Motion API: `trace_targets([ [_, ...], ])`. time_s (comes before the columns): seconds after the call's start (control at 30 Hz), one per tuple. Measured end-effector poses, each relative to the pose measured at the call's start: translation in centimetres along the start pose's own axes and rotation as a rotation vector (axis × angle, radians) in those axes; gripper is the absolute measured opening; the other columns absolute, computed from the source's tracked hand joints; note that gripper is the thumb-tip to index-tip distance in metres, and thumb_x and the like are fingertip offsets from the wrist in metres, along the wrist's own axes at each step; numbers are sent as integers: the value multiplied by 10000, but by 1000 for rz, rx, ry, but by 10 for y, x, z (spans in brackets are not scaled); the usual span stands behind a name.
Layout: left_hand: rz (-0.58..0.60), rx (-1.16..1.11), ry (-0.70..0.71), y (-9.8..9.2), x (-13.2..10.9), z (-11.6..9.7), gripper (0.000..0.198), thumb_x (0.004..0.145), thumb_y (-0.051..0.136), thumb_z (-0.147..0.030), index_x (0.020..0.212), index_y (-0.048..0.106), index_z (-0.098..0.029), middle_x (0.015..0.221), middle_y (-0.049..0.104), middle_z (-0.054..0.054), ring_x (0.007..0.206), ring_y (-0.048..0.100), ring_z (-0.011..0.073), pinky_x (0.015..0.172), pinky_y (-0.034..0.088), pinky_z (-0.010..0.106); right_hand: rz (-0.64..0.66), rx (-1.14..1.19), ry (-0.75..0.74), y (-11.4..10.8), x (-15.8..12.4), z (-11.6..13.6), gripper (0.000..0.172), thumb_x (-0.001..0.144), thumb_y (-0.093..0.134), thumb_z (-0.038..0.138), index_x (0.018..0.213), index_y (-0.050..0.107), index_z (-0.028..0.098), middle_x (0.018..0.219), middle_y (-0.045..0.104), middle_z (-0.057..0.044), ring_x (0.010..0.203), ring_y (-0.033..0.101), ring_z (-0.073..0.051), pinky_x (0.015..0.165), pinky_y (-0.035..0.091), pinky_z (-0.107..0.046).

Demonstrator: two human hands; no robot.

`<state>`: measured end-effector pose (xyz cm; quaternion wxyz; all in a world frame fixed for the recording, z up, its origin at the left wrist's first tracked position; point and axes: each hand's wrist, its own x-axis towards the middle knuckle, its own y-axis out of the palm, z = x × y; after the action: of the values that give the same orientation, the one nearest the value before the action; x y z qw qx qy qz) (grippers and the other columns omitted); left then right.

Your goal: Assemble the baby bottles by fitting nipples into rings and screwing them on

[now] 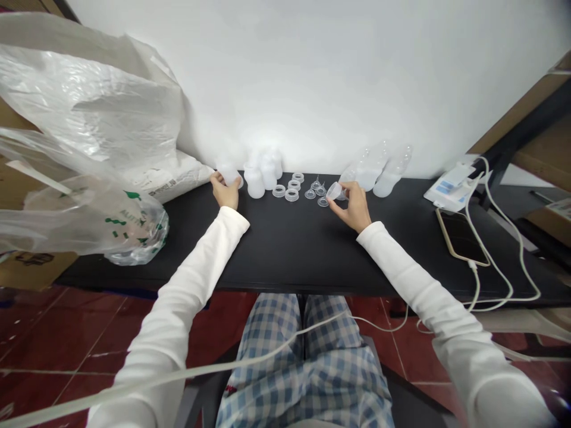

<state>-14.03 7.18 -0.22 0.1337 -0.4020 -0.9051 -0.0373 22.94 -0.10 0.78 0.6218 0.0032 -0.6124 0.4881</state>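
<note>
At the back left of the black table, my left hand point(225, 191) closes around a translucent white bottle point(231, 176), which is tilted. A small clear plastic cap point(333, 191) is pinched between the fingers of my right hand point(354, 207). Several similar white bottles point(256, 183) stand just right of my left hand. Between my hands lie several clear screw rings point(291, 195) and, closer to my right hand, several clear bottle teats point(323, 201). Behind my right hand are several bottles with clear domed tops point(387, 172), some leaning; my fingers partly hide what is nearest.
A large white plastic sack point(111, 107) and a clear printed bag point(129, 226) take up the table's left end. To the right lie a phone point(461, 236), a white-and-blue package point(450, 185) and looping white cables point(508, 232). One cable point(267, 355) crosses above my lap.
</note>
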Motion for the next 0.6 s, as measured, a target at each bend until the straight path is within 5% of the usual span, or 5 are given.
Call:
trace_targets([
  [0.6, 284, 236, 102, 3, 11, 16, 586, 814, 725, -87, 1379, 579, -150, 1429, 639, 161, 1236, 685, 253, 1126, 505, 369, 146, 68, -39, 7, -1, 6, 526, 992, 555, 517, 1405, 528, 192, 1013, 659, -115, 934, 644, -271, 895, 512, -466],
])
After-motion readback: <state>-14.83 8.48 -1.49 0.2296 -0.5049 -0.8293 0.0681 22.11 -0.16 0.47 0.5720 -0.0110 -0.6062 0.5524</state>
